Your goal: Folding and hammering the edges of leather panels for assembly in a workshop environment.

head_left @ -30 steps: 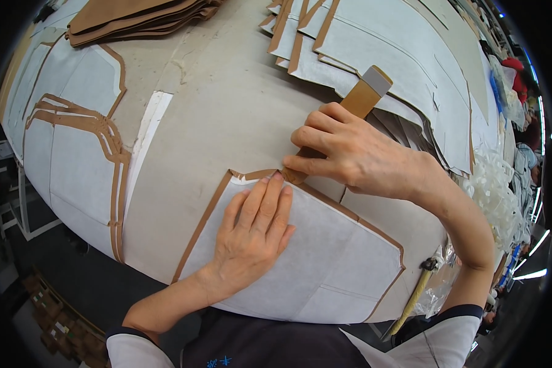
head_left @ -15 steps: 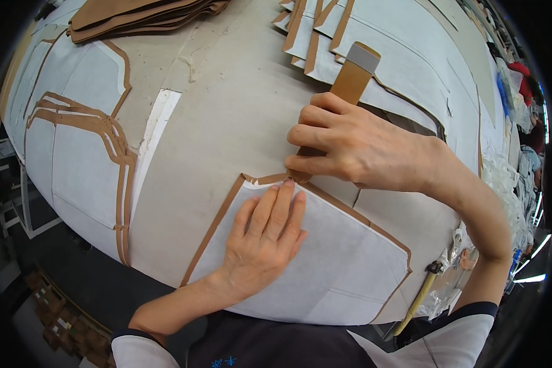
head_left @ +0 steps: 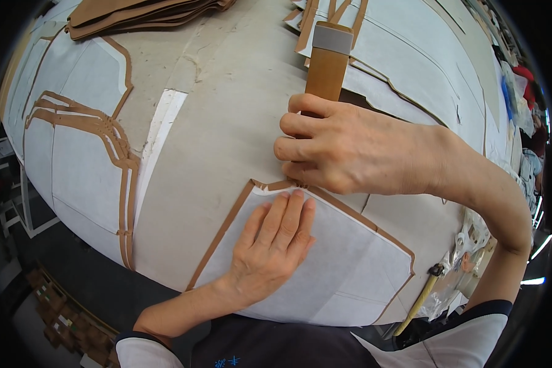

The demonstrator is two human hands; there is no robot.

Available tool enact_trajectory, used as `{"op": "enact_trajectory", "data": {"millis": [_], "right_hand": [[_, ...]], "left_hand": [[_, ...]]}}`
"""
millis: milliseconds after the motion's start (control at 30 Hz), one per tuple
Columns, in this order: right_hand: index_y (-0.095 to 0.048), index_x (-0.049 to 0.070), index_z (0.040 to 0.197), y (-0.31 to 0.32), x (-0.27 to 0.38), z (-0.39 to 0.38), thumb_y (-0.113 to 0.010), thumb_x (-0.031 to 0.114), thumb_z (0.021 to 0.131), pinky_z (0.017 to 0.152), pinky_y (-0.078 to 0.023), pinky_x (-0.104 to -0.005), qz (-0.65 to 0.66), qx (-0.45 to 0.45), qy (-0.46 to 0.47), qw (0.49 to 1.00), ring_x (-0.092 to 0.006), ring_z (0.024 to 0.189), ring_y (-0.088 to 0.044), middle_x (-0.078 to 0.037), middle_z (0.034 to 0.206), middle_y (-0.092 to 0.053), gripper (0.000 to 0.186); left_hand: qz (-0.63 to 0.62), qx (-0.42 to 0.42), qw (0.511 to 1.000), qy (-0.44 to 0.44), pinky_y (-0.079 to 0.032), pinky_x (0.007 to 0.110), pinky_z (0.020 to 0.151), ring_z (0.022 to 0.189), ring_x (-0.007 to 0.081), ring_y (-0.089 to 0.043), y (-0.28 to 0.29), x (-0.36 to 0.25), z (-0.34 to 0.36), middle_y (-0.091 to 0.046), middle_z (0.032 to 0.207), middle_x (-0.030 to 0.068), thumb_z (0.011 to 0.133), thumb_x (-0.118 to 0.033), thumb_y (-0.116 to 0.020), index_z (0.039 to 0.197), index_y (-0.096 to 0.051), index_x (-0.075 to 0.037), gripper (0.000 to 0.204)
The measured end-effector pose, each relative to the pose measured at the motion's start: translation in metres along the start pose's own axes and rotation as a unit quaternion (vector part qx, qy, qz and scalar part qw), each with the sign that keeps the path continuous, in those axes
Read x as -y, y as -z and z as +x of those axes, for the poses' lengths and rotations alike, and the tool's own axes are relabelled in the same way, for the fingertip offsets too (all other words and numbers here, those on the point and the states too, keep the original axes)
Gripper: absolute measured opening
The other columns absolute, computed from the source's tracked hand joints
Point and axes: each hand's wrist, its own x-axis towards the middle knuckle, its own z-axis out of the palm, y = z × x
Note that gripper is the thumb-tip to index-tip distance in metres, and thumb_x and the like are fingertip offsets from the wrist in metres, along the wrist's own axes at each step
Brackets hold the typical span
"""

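A white-backed panel [head_left: 343, 270] with brown folded-over edges lies at the front of the table. My left hand [head_left: 265, 248] rests flat on it, fingers stretched together toward its top edge, where the brown border is gathered in small pleats. My right hand [head_left: 359, 146] grips a flat brown bar-shaped tool [head_left: 326, 72] with a grey band near its upper end. The tool stands tilted above the panel's far edge. Its lower end is hidden behind my curled fingers, so I cannot tell whether it touches the border.
Similar brown-edged white panels overlap at the left [head_left: 83, 168] and at the far right [head_left: 411, 55]. A stack of brown pieces [head_left: 132, 13] sits at the far left, and a white strip [head_left: 161, 135] crosses the table [head_left: 227, 116]. A yellow-handled tool [head_left: 417, 305] and plastic bags [head_left: 457, 288] lie near right.
The upper end of the bar-shaped tool has swung left and now stands more upright. My right hand has shifted slightly left; my left hand stays flat on the panel.
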Motion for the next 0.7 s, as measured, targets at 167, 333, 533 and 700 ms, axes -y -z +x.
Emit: {"op": "enact_trajectory", "data": {"millis": [167,333,533,700], "right_hand": [[-0.078,0.013,0.068,0.002,-0.001,0.007,-0.078,0.014,0.076,0.098,-0.046,-0.0305,0.005,-0.001,0.009,1.000,-0.0168,0.108,-0.058,0.003,0.096,-0.066,0.008],[-0.076,0.015,0.065,-0.004,-0.002,0.017,-0.079,0.016,0.074,0.096,-0.046,-0.0291,-0.004,-0.032,0.037,0.999,-0.0169,0.105,-0.058,0.004,0.092,-0.063,0.009],[-0.077,0.013,0.076,0.002,-0.001,0.026,-0.076,0.014,0.078,0.091,-0.045,-0.0304,-0.043,-0.017,0.046,0.998,-0.0176,0.103,-0.058,0.001,0.093,-0.062,0.003],[-0.072,0.004,0.111,0.013,-0.005,-0.014,-0.077,0.012,0.082,0.092,-0.049,-0.0413,-0.010,-0.100,-0.080,0.992,-0.0259,0.094,-0.059,-0.007,0.098,-0.056,0.031]], "left_hand": [[0.000,-0.005,1.000,-0.001,-0.051,0.047,0.099,0.126,0.0349,-0.060,0.000,0.001,0.000,-0.062,0.139,0.0202,0.083,-0.026,-0.077,0.128,-0.072,0.000,0.052],[-0.003,-0.014,1.000,0.003,-0.052,0.047,0.098,0.125,0.0350,-0.061,-0.001,0.000,0.000,-0.062,0.138,0.0195,0.083,-0.025,-0.078,0.126,-0.073,0.000,0.050],[-0.029,-0.031,0.999,0.009,-0.051,0.047,0.097,0.124,0.0349,-0.060,-0.001,0.004,-0.006,-0.063,0.138,0.0194,0.083,-0.023,-0.078,0.121,-0.073,-0.001,0.045],[0.011,-0.042,0.998,0.053,-0.039,0.052,0.103,0.129,0.0376,-0.056,0.014,0.017,-0.004,-0.061,0.141,0.0185,0.087,-0.020,-0.076,0.118,-0.071,-0.001,0.037]]}}
